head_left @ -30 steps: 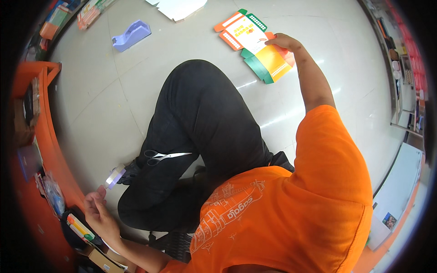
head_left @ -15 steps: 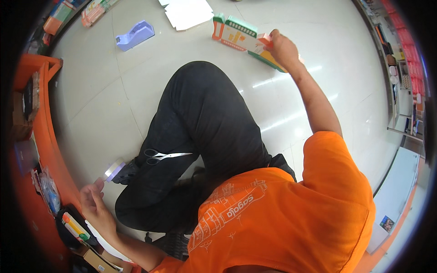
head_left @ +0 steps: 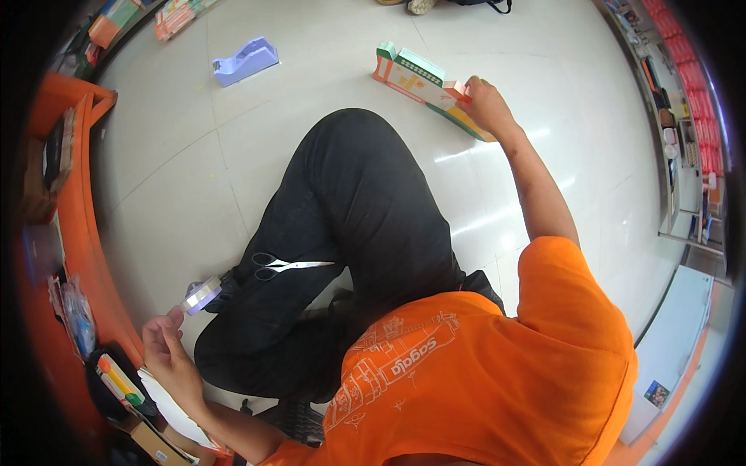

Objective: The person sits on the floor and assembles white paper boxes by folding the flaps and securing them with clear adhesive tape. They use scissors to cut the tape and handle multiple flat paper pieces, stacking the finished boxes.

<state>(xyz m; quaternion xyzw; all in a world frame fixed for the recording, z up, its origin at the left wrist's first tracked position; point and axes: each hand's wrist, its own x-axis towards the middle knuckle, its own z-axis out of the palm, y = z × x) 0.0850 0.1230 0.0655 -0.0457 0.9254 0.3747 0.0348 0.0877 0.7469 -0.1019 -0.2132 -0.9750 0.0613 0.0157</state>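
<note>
At the far right of my raised knee, my right hand (head_left: 488, 107) grips the near end of a narrow printed carton (head_left: 416, 81) in white, green and orange. The carton stands on its edge on the floor. Down at the left, my left hand (head_left: 169, 353) has its thumb and fingertips drawn together beside a roll of tape (head_left: 203, 295) with a lilac core. A thin tape end seems to run from the roll to the fingertips. Scissors (head_left: 291, 266) with black handles lie on my trouser leg.
A lilac tape dispenser (head_left: 245, 60) sits on the tiled floor ahead. Orange shelving (head_left: 101, 256) with packets and boxes runs along the left. Shelves of goods (head_left: 684, 147) line the right. Another person's foot (head_left: 421, 6) shows at the top edge.
The white card sheet beside the carton is gone from the floor, and a foot and a dark bag have come into view there. The tape roll has tilted near my left hand.
</note>
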